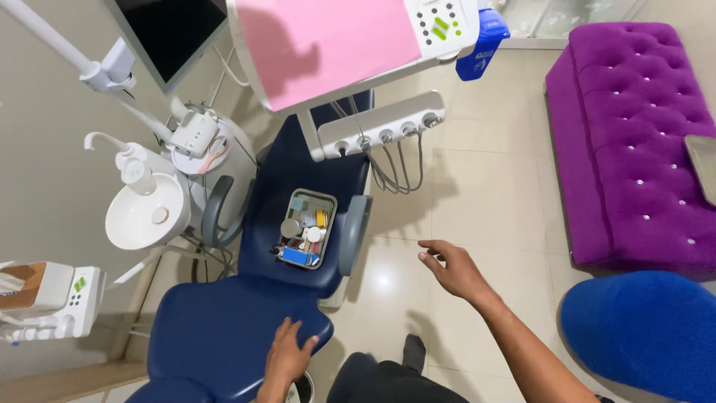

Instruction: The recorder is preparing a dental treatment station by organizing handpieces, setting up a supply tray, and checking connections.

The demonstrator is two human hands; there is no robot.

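A padded navy vinyl chair runs from near left to far centre; a rectangular metal tray of small items lies on its seat, between grey curved armrests. Glossy beige tile lies open to the right, up to a tufted purple sofa. The left hand, fingers spread, presses the chair's near edge. The right hand hovers open over tile, holding nothing.

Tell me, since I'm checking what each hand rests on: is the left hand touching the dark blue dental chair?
Touching. The head view shows the left hand lying flat on the chair's dark blue cushion, fingers spread, with no gap visible.
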